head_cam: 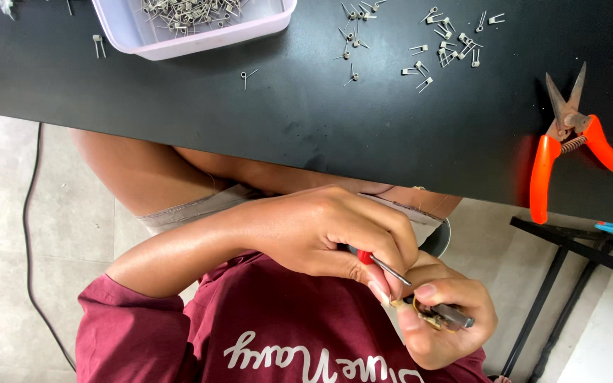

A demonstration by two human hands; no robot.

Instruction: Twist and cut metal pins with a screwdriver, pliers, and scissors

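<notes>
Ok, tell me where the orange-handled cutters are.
In the head view, the orange-handled cutters lie on the black table at the far right, blades open, to the right of the scattered small metal coils, away from both hands.

Lying matt and smooth, the black tabletop (306, 120); gleaming on it, bare metal wire pieces (445, 46) and glossy orange plastic handles of the steel-bladed cutters (569, 135). Holding more wire, a smooth pale plastic tub (179, 42). Hanging soft, maroon cloth shirt (271, 333).
</notes>
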